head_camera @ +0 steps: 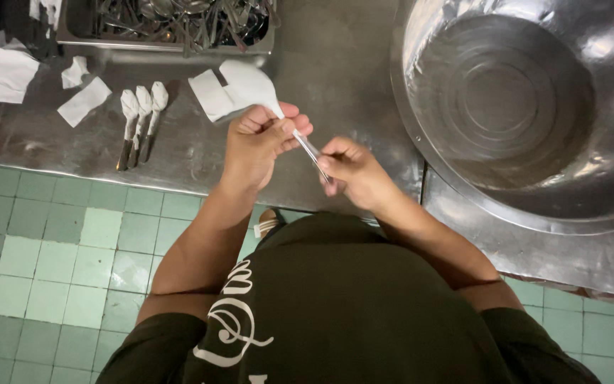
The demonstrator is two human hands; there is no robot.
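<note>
Both hands met over the near edge of the steel tabletop (335,64), and the grip was tight on one piece of cutlery: the left hand (261,142) had its fingers curled closed around the upper part of a spoon (308,148), right where a white paper napkin (250,85) covered the bowl end, while the right hand (353,171) pinched the bare metal handle low down between thumb and fingertips. The spoon ran on a slant, wrapped end far and left, handle end near and right, held up off the tabletop rather than resting on it. Just past the left hand's knuckles the napkin flared out white, and another flat sheet (211,96) lay touching it on the left. Further left, three wrapped spoons (140,117) lay side by side in a neat row, white heads far, dark handles near. Loose paper pieces (83,99) sat left of those, with a bigger crumpled sheet (1,75) at the far left. At the far edge, a steel tray (172,21) was heaped with tangled loose cutlery. Off to the right, a huge shiny metal basin (520,99) filled that side, well apart from the hands. Below, pale green floor tiles (58,256) showed beside the person's dark shirt (335,306).
</note>
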